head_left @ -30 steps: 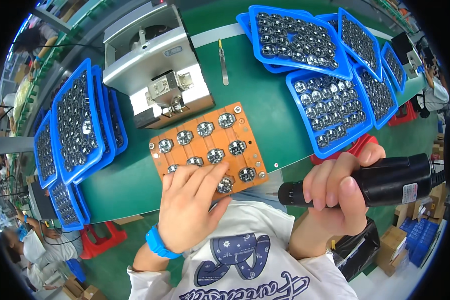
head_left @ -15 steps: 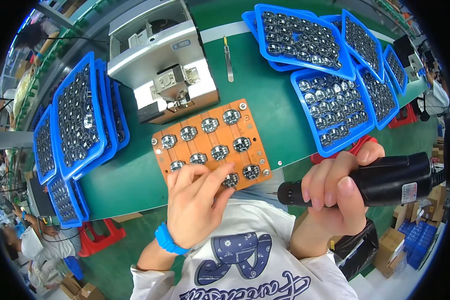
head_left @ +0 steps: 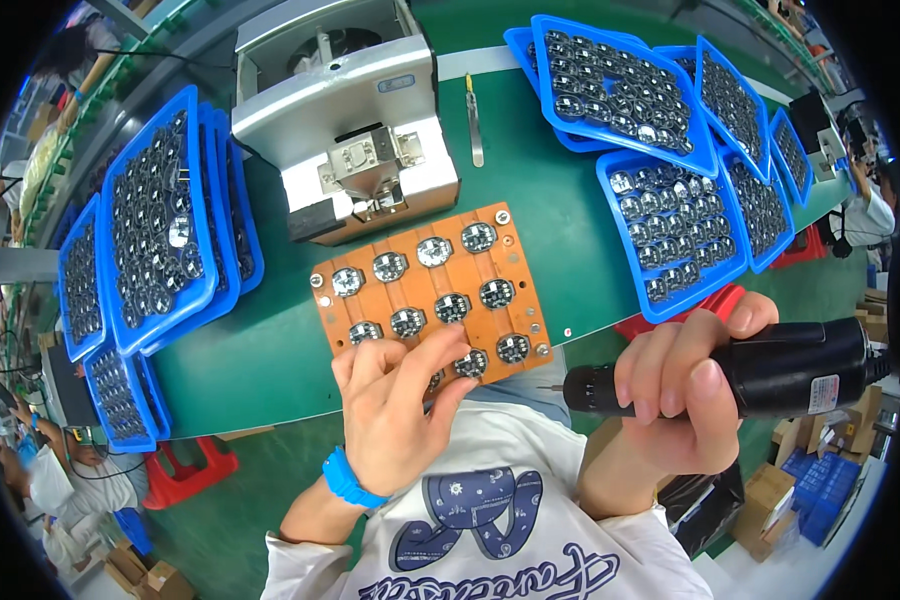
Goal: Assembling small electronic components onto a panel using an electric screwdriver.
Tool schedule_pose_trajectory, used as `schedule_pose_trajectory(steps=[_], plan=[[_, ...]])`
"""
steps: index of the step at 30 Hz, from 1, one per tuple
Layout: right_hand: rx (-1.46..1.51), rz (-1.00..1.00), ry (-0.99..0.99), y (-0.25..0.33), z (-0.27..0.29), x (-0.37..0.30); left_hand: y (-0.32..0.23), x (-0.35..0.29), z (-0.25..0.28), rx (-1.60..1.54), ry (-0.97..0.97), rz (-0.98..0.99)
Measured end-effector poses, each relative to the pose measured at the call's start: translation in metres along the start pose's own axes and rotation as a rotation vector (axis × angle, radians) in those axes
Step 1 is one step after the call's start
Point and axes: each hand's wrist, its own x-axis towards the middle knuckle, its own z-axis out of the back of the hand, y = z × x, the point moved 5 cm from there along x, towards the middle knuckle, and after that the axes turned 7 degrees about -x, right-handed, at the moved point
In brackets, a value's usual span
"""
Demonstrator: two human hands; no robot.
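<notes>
My left hand (head_left: pixel 395 400), with a blue band at the wrist, bends over the near edge of an orange fixture plate (head_left: pixel 416 284). Its fingers are curled closed, thumb and index beside a small round circuit board (head_left: pixel 472 363) seated in the plate. What the fingertips hold, if anything, is hidden. Several similar round boards sit in rows across the plate, some partly covered by the hand. My right hand (head_left: pixel 685 390) is closed around a black electric screwdriver (head_left: pixel 800 368), held off the table to the right of the plate. Its thin bit points left, toward the plate's near right corner.
A silver machine (head_left: pixel 345 110) stands behind the plate on the green table (head_left: pixel 270 370). Tweezers (head_left: pixel 474 125) lie to its right. Blue trays (head_left: pixel 205 285) of round boards stack at the left; more blue trays (head_left: pixel 660 310) crowd the right. A red stool (head_left: pixel 195 470) stands below.
The table, plate and machine appear slightly further right in the view. My left hand stays at the plate's near edge, fingers curled, and my right hand keeps hold of the electric screwdriver.
</notes>
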Motion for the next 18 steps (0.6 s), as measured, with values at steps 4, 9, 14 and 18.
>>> schedule_pose_trajectory(steps=[4,9,14,18], plan=[[0.000,-0.025,0.009,-0.002,-0.003,0.000,0.001,-0.001,0.001,0.020,0.015,-0.014],[0.016,-0.023,0.015,-0.005,-0.004,0.001,0.000,-0.001,0.000,0.030,0.002,-0.014],[-0.009,-0.023,0.035,-0.004,-0.004,0.003,0.001,-0.002,-0.001,0.052,-0.021,-0.010],[-0.087,0.025,0.195,-0.002,-0.015,0.015,-0.001,0.000,0.000,0.069,-0.039,-0.024]])
